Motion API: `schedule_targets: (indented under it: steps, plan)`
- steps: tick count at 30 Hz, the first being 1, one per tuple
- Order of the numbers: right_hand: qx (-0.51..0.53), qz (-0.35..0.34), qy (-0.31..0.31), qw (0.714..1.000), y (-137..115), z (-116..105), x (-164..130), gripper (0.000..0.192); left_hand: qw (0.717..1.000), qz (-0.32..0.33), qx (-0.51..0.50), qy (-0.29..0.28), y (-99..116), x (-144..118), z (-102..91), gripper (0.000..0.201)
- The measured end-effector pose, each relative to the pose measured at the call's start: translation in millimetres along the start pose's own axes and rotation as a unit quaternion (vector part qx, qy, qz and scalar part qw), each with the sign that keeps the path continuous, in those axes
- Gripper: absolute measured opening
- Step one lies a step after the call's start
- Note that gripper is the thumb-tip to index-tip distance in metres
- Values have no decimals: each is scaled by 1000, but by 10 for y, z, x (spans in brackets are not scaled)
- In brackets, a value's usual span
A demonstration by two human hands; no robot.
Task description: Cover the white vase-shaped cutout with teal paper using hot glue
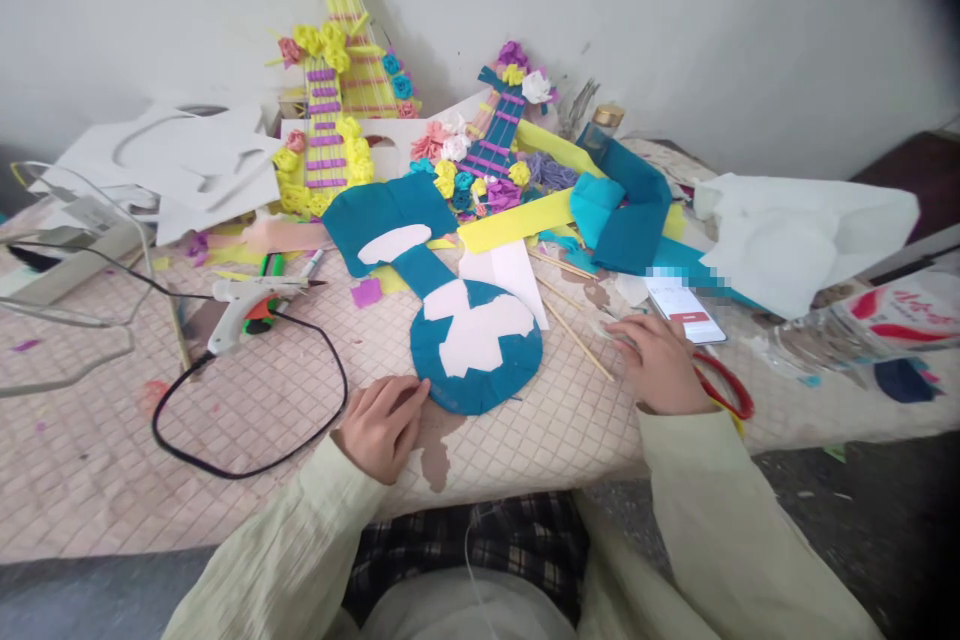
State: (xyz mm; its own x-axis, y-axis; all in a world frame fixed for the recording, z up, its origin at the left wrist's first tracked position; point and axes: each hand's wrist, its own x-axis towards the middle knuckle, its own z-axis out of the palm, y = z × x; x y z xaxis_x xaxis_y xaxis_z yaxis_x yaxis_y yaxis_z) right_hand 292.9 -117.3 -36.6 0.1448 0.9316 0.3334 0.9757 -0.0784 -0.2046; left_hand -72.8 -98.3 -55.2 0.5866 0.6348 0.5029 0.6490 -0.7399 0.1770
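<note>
Blue cutout (pixel 429 273), long axis pointing away-left; left grip (pixel 384 425) touching rim (pixel 480 408), right grip (pixel 664 365) apart; closures unclear.

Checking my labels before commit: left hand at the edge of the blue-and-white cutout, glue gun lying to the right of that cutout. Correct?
Glue gun side is wrong: head view shows the glue gun left of the blue-and-white cutout. Left hand at its edge stands.
</note>
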Motion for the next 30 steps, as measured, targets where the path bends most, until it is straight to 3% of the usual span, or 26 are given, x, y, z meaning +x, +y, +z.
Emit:
schedule_targets:
  steps: [6, 10, 15, 17, 20, 23, 26, 28, 30]
  plan:
    - [221, 4, -5, 975, -381, -350, -104, 25, 998, 17, 59, -12, 30, -55, 28, 35]
    - [318, -2, -25, 948, -741, -522, -228, 21, 999, -12, 27, -26, 44, -57, -3, 39]
    - [468, -8, -92, 879, -1179, -554, -392, 18, 989, -72, -125, 39, 285, 118, -240, 42]
    - [527, 9, -113, 842, -1355, -523, -468, 19, 970, -100, -218, 43, 480, 221, -319, 43]
    - [600, 34, -130, 789, -1552, -455, -580, 21, 928, -98, -354, 53, 736, 326, -332, 64]
    - [649, 47, -156, 743, -1602, -397, -657, 20, 905, -118, -404, 66, 828, 340, -288, 70]
    - [666, 41, -211, 714, -1525, -381, -677, 22, 912, -126, -388, 54, 795, 308, -280, 59]
    - [662, 33, -214, 717, -1453, -396, -660, 26, 925, -119, -355, 55, 770, 287, -290, 55]
    - [644, 40, -170, 745, -1400, -431, -628, 24, 936, -109, -329, 61, 768, 267, -289, 55]
